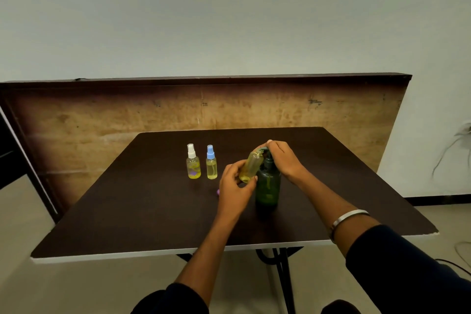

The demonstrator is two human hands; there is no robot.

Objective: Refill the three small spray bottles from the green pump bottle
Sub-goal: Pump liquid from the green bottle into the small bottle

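Observation:
The green pump bottle (267,186) stands upright near the middle of the dark table (153,224). My right hand (283,158) rests on top of its pump head. My left hand (235,186) holds a small uncapped spray bottle (251,167), tilted, with its mouth up at the pump spout; yellowish liquid shows inside. Two more small spray bottles stand upright to the left: one with a white cap (193,165) and one with a blue cap (211,162). Both hold yellow liquid.
A small pink-purple object (218,192), perhaps a cap, lies on the table just left of my left hand, mostly hidden. A wooden board (127,115) leans on the wall behind the table. Cables (448,150) hang at the right wall.

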